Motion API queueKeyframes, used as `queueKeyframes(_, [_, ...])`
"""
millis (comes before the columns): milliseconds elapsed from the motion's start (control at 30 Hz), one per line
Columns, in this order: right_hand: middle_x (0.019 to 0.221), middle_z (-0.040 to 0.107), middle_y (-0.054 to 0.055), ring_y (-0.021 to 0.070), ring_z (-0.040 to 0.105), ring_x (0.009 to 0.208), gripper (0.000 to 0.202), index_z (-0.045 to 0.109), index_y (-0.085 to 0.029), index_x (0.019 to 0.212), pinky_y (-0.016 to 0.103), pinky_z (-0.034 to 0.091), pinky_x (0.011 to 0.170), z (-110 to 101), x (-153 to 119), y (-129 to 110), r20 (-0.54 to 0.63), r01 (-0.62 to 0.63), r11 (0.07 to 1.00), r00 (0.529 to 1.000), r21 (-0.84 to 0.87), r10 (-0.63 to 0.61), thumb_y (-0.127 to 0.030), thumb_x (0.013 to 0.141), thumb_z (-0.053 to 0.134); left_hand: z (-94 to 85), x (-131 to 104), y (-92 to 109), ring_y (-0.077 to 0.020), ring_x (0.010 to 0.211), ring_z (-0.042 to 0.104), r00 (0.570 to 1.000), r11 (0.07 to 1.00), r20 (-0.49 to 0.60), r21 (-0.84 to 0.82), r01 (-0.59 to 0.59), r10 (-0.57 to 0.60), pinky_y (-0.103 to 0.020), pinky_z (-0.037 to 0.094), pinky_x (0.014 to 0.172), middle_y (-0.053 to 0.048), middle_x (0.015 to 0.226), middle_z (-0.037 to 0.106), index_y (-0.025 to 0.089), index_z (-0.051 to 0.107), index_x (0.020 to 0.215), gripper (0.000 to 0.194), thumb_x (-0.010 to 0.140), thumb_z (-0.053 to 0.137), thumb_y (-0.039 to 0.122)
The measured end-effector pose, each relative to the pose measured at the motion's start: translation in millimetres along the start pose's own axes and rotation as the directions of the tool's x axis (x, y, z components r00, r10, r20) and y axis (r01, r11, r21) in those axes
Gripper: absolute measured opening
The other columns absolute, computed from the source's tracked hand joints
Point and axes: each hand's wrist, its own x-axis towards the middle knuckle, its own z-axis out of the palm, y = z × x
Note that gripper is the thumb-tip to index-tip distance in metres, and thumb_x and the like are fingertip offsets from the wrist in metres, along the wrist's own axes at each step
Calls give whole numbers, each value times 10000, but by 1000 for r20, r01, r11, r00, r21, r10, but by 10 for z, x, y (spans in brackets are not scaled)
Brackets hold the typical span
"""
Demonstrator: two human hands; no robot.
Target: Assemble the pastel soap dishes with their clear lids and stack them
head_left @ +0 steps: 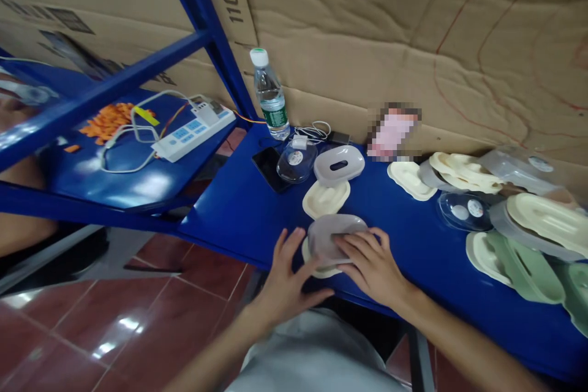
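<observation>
A grey oval plastic piece [328, 237] lies over a cream piece [324, 271] at the front edge of the blue table. My left hand [291, 278] is at their left side, fingers spread. On the grey piece's right part rests my right hand [374, 257], its fingers bent and close together over the middle; what lies under the fingertips is hidden. Just behind sits another cream piece [326, 198], touching a grey oval piece with a slot [340, 165].
A water bottle [272, 98], a black phone [271, 168] and a clear lid [296, 162] stand or lie behind left. Cream, grey and green parts [528, 266] are piled at right. Beyond a blue frame [105, 92] are a power strip [195, 133] and orange pieces [110, 122].
</observation>
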Motion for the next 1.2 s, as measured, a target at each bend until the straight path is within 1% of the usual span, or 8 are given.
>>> queueKeyframes(67, [1214, 783, 99, 263, 683, 1130, 403, 577, -224, 1481, 468, 335, 1106, -64, 18, 67, -60, -22, 999, 998, -39, 20, -384, 1113, 539, 133, -102, 85, -358, 1502, 507, 998, 998, -40, 39, -48, 50, -631, 308, 1307, -173, 1619, 502, 271, 631, 1417, 534, 924, 803, 383])
queueKeyframes(167, [1236, 777, 117, 285, 680, 1153, 428, 575, -222, 1501, 474, 341, 1092, -147, 273, 226, -114, -69, 977, 992, -203, 47, -387, 1107, 552, 181, -76, 135, -305, 1428, 593, 995, 998, 81, 10, -55, 54, -579, 234, 1349, -102, 1460, 685, 248, 706, 1257, 275, 991, 708, 319])
queueKeyframes(400, [1349, 727, 182, 342, 631, 1237, 485, 594, -131, 1503, 552, 292, 1139, 43, 1653, 751, 65, -133, 933, 984, -333, 164, -409, 1138, 438, 87, 45, 137, -259, 1342, 669, 990, 979, 137, -193, 65, -39, -505, 455, 1212, -78, 1426, 718, 249, 707, 1132, 116, 1043, 633, 234])
queueKeyframes(500, [1477, 654, 188, 360, 567, 1359, 470, 569, -136, 1527, 582, 263, 1177, 113, 1917, 846, 31, -150, 938, 985, -313, 168, -354, 1133, 434, 5, 43, 112, -254, 1332, 670, 978, 903, 145, -381, 197, -152, -507, 500, 1174, -106, 1411, 712, 247, 690, 1096, 86, 1058, 613, 255])
queueKeyframes(633, [1556, 607, 150, 310, 530, 1434, 462, 559, -190, 1536, 522, 302, 1193, -6, 1636, 716, -52, -98, 969, 995, -226, 89, -351, 1146, 372, -131, 32, 6, -271, 1353, 656, 960, 821, 176, -498, 279, -219, -509, 540, 1143, -134, 1414, 703, 252, 679, 1123, 99, 1063, 602, 267])
queueKeyframes(800, [1448, 690, 112, 281, 624, 1331, 386, 615, -245, 1461, 478, 409, 1113, -294, 815, 566, -102, -120, 976, 990, -183, 103, -329, 1138, 421, -253, 154, -255, -252, 1318, 677, 977, 893, 51, -400, 208, -205, -508, 514, 1176, -117, 1401, 712, 250, 667, 1142, 107, 1054, 612, 222])
queueKeyframes(967, [1443, 678, 125, 299, 636, 1321, 371, 618, -264, 1456, 507, 461, 1081, -290, 226, 674, -28, -146, 976, 989, -160, 144, -331, 1116, 484, -310, 723, -671, -262, 1385, 635, 993, 986, -55, -142, 91, -100, -555, 407, 1262, -112, 1438, 699, 233, 674, 1126, 107, 1061, 594, 260])
queueKeyframes(1200, [1395, 706, 131, 274, 653, 1297, 311, 683, -229, 1352, 475, 508, 1054, -62, 41, 663, -55, -194, 978, 980, -77, 190, -336, 1118, 508, -158, 1461, -1184, -358, 1482, 535, 989, 986, 27, 76, 146, -149, -764, 114, 1274, -81, 1447, 712, 263, 724, 1077, 180, 1048, 565, 342])
